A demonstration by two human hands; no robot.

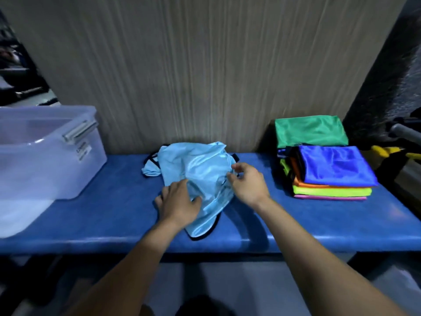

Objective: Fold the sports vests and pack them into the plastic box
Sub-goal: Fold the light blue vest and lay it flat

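A crumpled light blue sports vest [196, 165] with black trim lies in the middle of the blue bench [109, 215]. My left hand [178, 201] rests on its near left part, the thumb pressing into the cloth. My right hand [247, 182] pinches the vest's right edge between thumb and fingers. A clear plastic box [43, 156] with a grey latch stands open at the bench's left end. On the right sits a stack of folded vests [330, 172]: blue on top, then orange, yellow-green and pink, with a green one [311, 131] behind.
A grey wood-grain wall [205, 65] rises directly behind the bench. Dark equipment with yellow parts [391, 151] stands past the bench's right end. The bench's front edge runs just in front of my forearms, with the floor below.
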